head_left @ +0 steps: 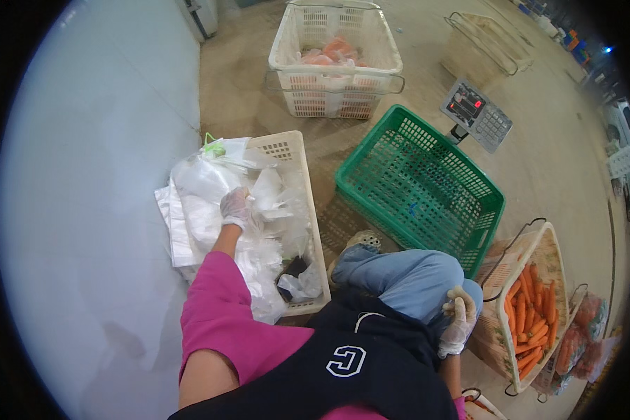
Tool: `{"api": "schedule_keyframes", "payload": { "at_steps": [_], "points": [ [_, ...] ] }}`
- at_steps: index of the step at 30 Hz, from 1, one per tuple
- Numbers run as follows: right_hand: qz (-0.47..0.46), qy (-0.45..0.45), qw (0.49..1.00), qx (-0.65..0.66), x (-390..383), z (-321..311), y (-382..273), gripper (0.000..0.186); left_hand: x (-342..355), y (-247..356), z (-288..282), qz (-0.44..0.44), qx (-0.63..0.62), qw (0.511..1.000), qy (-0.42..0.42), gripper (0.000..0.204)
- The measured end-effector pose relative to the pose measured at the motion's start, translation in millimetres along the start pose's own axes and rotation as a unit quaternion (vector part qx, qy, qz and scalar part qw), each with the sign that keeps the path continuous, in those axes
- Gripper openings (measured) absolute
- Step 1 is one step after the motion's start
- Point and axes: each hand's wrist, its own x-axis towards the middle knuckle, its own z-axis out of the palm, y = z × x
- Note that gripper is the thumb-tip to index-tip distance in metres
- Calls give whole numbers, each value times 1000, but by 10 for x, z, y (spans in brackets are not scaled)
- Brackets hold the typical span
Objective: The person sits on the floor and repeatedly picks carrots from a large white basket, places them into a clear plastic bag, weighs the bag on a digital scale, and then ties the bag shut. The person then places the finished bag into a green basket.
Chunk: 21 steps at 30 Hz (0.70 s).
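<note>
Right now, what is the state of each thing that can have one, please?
Left hand: gloved, touching plastic bags
Right hand: gloved, curled
Plastic bags: heaped
Digital scale display: lit
Green plastic crate: upright, open
Carrots: loose in white basket
Top-middle basket: upright, partly filled
Bags at right: filled

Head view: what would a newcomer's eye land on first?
Likely the bright green crate, right of centre, with a scale's display panel beyond its far edge. Next, the orange carrots in a pale crate at lower right, near the gloved right hand. Then, left of centre, the gloved left hand on plastic bags heaped over a white crate.
</note>
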Motion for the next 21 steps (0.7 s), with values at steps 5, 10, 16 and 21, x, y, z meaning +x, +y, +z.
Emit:
{"api": "schedule_keyframes", "payload": {
  "at_steps": [5, 10, 16, 21],
  "points": [
    [22, -1, 1000, 16, 41, 103, -3, 25, 196, 81, -406, 125, 199, 954, -187, 33],
    [21, -15, 999, 24, 23, 120, -13, 25, 511, 58, -1070, 202, 153, 948, -192, 38],
    [-18, -17, 1000, 13, 29, 30, -129, 24, 95, 898, -2450, 150, -143, 978, 21, 26],
    [-88, -94, 992, -1, 131, 207, -435, 28, -163, 1299, -3171, 127, -183, 973, -63, 17]
  ]
}}
